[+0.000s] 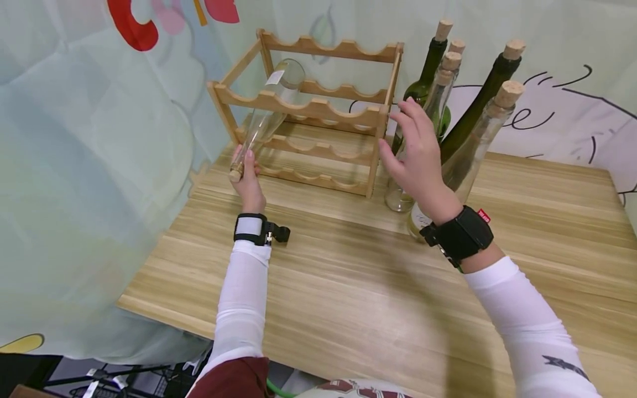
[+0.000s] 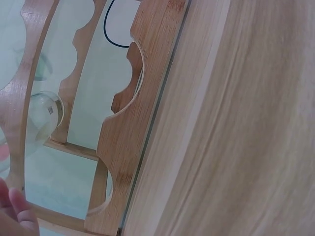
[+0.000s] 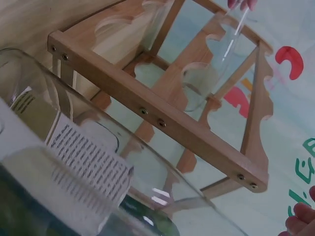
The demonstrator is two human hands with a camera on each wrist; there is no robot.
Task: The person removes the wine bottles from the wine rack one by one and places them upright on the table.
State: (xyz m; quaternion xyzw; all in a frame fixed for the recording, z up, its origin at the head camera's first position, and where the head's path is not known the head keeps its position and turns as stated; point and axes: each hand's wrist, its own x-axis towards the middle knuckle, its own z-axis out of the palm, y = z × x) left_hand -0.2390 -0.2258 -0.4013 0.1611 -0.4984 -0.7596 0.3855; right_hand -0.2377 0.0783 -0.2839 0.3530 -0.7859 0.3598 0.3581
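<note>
My left hand (image 1: 250, 185) grips the corked neck of a clear glass bottle (image 1: 269, 119), which lies tilted at the left end of a wooden wine rack (image 1: 343, 113). The bottle's base points toward the back wall, its neck toward me. In the left wrist view some fingertips (image 2: 22, 214) show at the lower left, with the bottle's rounded base (image 2: 42, 118) behind a scalloped rail. My right hand (image 1: 418, 152) is raised by the rack's right post, fingers spread and loosely bent, holding nothing. It overlaps the standing bottles in the head view.
Several corked bottles stand right of the rack, among them a dark green one (image 1: 475, 102) and a clear one (image 1: 473, 149). A labelled clear bottle (image 3: 177, 182) fills the right wrist view's foreground. Printed cloth (image 1: 139, 138) hangs behind and left of the wooden table (image 1: 338, 287).
</note>
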